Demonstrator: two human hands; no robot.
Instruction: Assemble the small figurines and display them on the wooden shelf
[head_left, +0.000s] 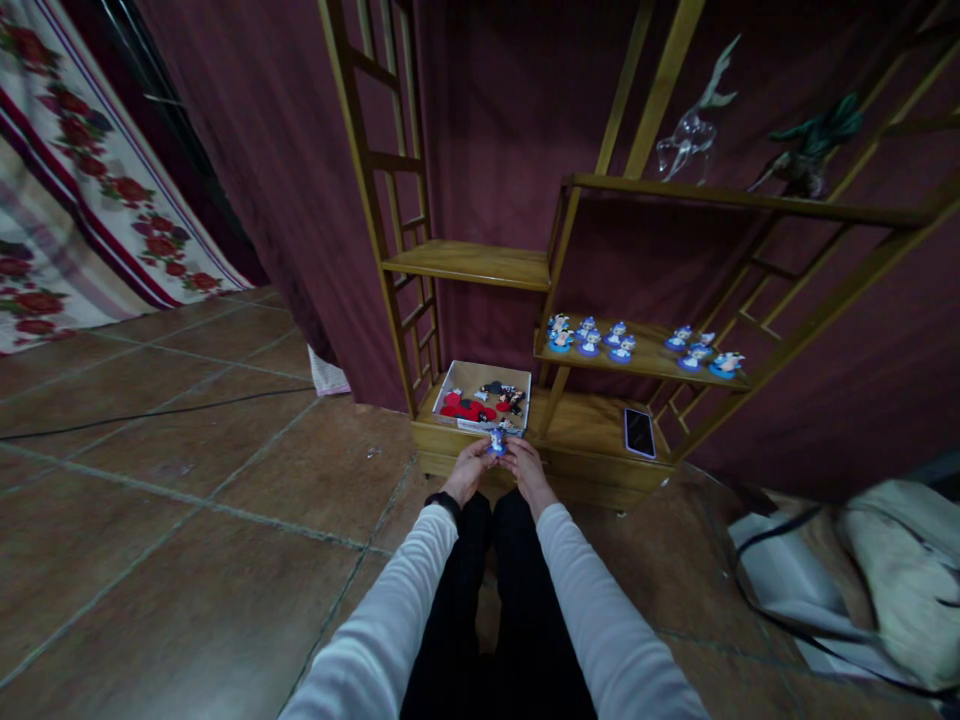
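Both hands, left (466,470) and right (527,468), pinch one small blue-white figurine (496,440) between fingertips, just in front of the box (484,396) on the bottom shelf (585,425). No legible writing.

maroon wall (247,150); brown tiled floor (150,480); wooden shelf (480,262); dim light

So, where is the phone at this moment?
In the head view, the phone lies flat on the lowest shelf, right of the open box and below the shelf with blue figurines.
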